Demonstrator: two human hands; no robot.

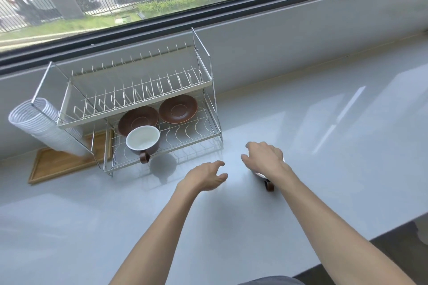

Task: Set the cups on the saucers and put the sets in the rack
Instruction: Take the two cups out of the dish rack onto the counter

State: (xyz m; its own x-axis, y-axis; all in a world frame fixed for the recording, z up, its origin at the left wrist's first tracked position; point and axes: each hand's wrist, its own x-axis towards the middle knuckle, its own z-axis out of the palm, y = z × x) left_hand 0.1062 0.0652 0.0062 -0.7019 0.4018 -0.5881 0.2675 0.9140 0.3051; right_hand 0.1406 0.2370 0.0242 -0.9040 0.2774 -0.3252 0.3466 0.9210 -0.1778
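Observation:
A two-tier wire rack stands on the pale counter below the window. Its lower tier holds two brown saucers, one on the left and one on the right. A brown cup with a white inside sits at the front of that tier, overlapping the left saucer's front edge, handle towards me. A second cup stands on the counter right of the rack; only its handle and bits of white rim show. My right hand covers it from above, fingers curled over the rim. My left hand hovers open beside it, holding nothing.
The rack's upper tier has upright wire dividers and holds nothing. A white ribbed holder hangs on the rack's left side over a wooden tray. The counter's front edge drops off at the lower right.

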